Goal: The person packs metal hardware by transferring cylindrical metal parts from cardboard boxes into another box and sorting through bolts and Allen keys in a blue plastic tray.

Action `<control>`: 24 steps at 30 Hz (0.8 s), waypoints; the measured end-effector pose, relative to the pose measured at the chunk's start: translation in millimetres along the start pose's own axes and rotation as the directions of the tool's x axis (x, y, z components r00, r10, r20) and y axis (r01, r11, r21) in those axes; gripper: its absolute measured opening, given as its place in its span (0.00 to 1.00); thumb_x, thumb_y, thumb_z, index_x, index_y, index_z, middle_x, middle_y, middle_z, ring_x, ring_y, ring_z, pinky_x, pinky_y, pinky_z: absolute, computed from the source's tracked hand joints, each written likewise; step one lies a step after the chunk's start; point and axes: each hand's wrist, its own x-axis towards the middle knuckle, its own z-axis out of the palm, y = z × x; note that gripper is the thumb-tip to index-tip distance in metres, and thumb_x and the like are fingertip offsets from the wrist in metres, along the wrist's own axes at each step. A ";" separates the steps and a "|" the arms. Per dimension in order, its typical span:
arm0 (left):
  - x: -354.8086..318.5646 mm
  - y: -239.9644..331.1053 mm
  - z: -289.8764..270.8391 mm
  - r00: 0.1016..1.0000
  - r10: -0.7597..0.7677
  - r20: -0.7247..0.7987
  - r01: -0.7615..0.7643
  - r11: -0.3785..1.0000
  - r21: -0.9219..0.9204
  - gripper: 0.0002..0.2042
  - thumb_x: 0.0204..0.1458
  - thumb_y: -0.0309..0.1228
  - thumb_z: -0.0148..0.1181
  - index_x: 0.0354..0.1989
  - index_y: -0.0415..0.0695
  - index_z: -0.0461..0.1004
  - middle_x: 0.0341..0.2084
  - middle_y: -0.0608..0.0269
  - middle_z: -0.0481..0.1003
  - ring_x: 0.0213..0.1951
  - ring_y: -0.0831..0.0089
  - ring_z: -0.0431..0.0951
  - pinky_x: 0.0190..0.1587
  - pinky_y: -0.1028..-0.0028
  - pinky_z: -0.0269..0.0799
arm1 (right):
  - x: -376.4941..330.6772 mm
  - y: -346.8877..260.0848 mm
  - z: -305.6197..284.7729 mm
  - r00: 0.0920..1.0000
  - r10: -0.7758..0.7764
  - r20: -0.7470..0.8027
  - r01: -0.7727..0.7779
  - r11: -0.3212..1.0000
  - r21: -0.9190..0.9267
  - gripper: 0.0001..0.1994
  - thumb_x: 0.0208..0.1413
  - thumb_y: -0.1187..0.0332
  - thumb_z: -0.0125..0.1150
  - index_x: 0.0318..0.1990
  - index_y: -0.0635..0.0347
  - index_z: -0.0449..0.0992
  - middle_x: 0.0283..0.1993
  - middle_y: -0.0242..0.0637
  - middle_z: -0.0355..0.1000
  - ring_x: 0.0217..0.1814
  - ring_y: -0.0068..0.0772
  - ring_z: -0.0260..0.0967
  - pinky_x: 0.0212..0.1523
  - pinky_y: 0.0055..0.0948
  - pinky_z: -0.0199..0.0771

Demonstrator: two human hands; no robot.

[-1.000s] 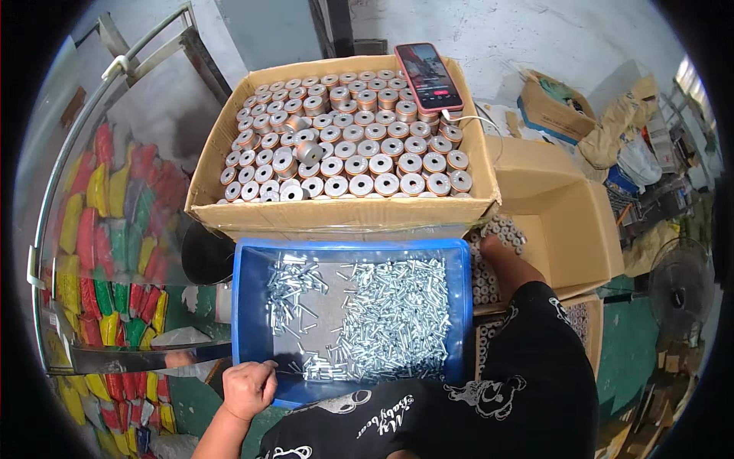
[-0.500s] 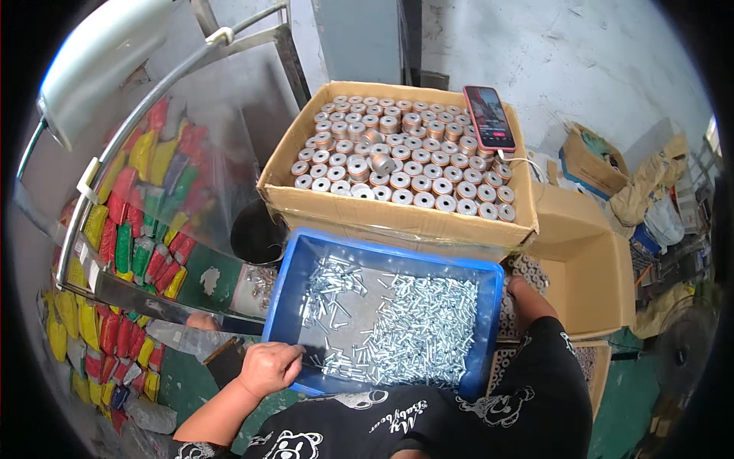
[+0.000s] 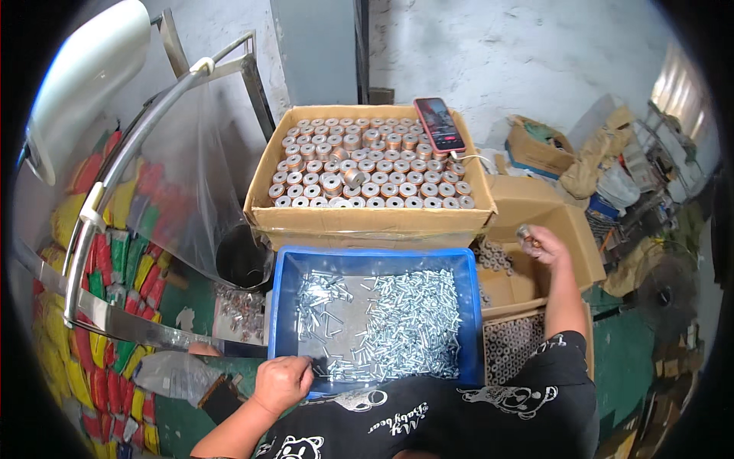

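Left hand (image 3: 283, 382) is closed in a loose fist at the near left corner of the blue tray (image 3: 284, 306), its fingers curled together over the heap of silver screws (image 3: 397, 321) at the tray's front edge; whether a screw is pinched between them cannot be told. Right hand (image 3: 539, 243) is raised to the right of the blue tray, over an open cardboard box (image 3: 569, 229), and is clamped on a small metal cylinder (image 3: 524, 232) held at the fingertips. More grey cylinders (image 3: 493, 256) are seen standing in that box, just beside the tray's right wall, and a further packed layer of them (image 3: 516, 344) is seen in a lower box near the tray's right front corner. Behind the blue tray, touching its far edge, a large cardboard box (image 3: 367, 222) is filled with upright copper-wound spools (image 3: 367, 168) in rows. A phone (image 3: 439, 124) with a lit screen is laid on the spools at the far right corner of that box. Left of the tray a black round container (image 3: 241, 260) is set, under a clear plastic bag (image 3: 191, 176) hung from a metal frame (image 3: 115, 176).
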 end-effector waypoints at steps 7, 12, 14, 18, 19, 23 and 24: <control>-13.1 -22.5 14.3 0.996 0.072 -0.060 -0.075 0.996 -0.050 0.06 0.46 0.29 0.59 0.21 0.44 0.70 0.16 0.58 0.73 0.21 0.57 0.76 0.25 0.61 0.72 | 29.8 -141.6 342.9 0.954 -0.291 0.066 0.271 0.750 -0.603 0.12 0.63 0.59 0.55 0.36 0.58 0.76 0.23 0.25 0.66 0.18 0.11 0.55 0.15 0.17 0.50; -7.6 -17.1 11.1 0.995 0.094 -0.015 -0.096 0.988 -0.121 0.04 0.46 0.30 0.59 0.23 0.44 0.73 0.18 0.56 0.74 0.23 0.56 0.77 0.27 0.60 0.73 | 200.8 -111.1 406.8 0.867 -0.490 0.087 0.031 -0.121 -0.992 0.20 0.57 0.56 0.57 0.40 0.68 0.80 0.42 0.57 0.76 0.49 0.54 0.75 0.51 0.45 0.72; -11.4 -24.5 14.1 0.997 0.077 -0.032 -0.081 0.984 -0.159 0.04 0.46 0.30 0.58 0.24 0.44 0.73 0.18 0.56 0.74 0.23 0.55 0.77 0.27 0.59 0.73 | 226.8 -89.9 438.7 0.891 -0.448 0.067 -0.063 -0.269 -0.961 0.17 0.56 0.58 0.57 0.40 0.65 0.81 0.43 0.56 0.77 0.50 0.52 0.75 0.52 0.45 0.73; -16.0 -30.5 16.7 0.995 0.098 -0.012 -0.098 0.965 -0.241 0.06 0.47 0.31 0.58 0.23 0.43 0.71 0.19 0.55 0.75 0.25 0.55 0.78 0.29 0.58 0.73 | 272.5 -80.2 442.1 0.900 -0.402 0.167 -0.026 -0.433 -0.901 0.16 0.56 0.60 0.57 0.34 0.66 0.82 0.38 0.55 0.77 0.42 0.52 0.77 0.47 0.45 0.76; -19.8 -29.3 12.8 0.997 0.077 -0.028 -0.082 0.961 -0.265 0.06 0.48 0.31 0.58 0.23 0.43 0.71 0.19 0.55 0.74 0.26 0.55 0.78 0.29 0.58 0.73 | 264.9 -81.2 464.7 0.967 -0.201 0.155 0.017 -0.557 -0.830 0.16 0.55 0.59 0.57 0.34 0.64 0.82 0.38 0.54 0.78 0.42 0.50 0.77 0.46 0.44 0.76; -15.6 -28.6 11.3 0.988 0.141 -0.064 -0.154 0.932 -0.328 0.07 0.48 0.30 0.58 0.22 0.40 0.71 0.19 0.52 0.75 0.25 0.53 0.78 0.30 0.56 0.73 | 278.9 -92.0 403.4 0.901 -0.331 0.280 0.058 -0.548 -0.835 0.15 0.55 0.61 0.55 0.38 0.64 0.82 0.43 0.53 0.77 0.48 0.51 0.76 0.49 0.45 0.75; -9.8 -30.2 11.5 0.987 0.141 -0.076 -0.158 0.929 -0.335 0.07 0.48 0.30 0.58 0.22 0.40 0.71 0.19 0.52 0.75 0.25 0.53 0.78 0.30 0.56 0.73 | 290.0 -94.2 387.4 0.877 -0.373 0.303 0.014 -0.610 -0.792 0.16 0.55 0.61 0.55 0.39 0.64 0.82 0.43 0.54 0.77 0.48 0.52 0.76 0.49 0.46 0.75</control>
